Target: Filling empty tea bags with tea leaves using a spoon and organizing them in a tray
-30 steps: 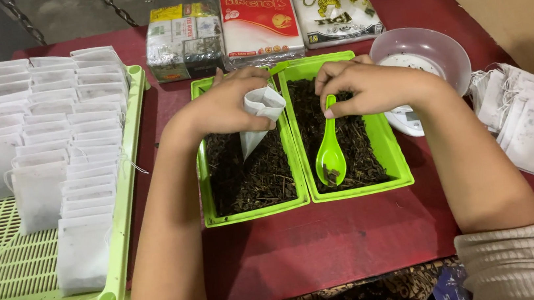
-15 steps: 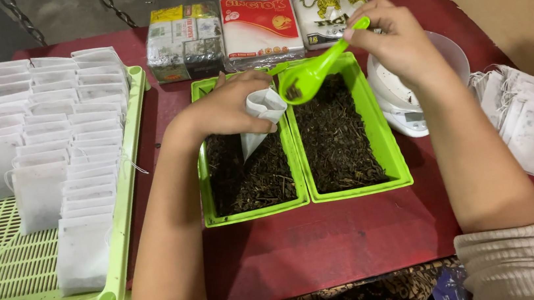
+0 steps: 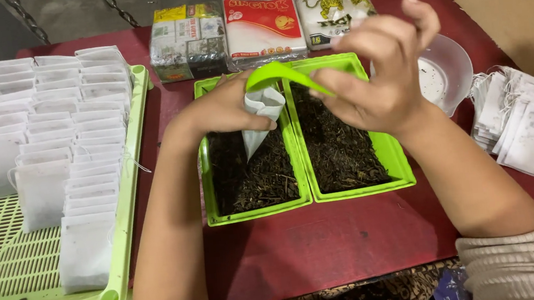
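Left hand [image 3: 220,112] fingers grip a small white filter bag [image 3: 262,114] above the left green tray [image 3: 257,212]. Right hand [image 3: 381,72] fingers pinch a green spoon [image 3: 282,75], tipped at the bag's mouth.

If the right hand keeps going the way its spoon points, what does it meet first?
The right hand points its green spoon leftward at the open mouth of the white paper bag held by the left hand. The bag would likely be met first; depth is unclear.
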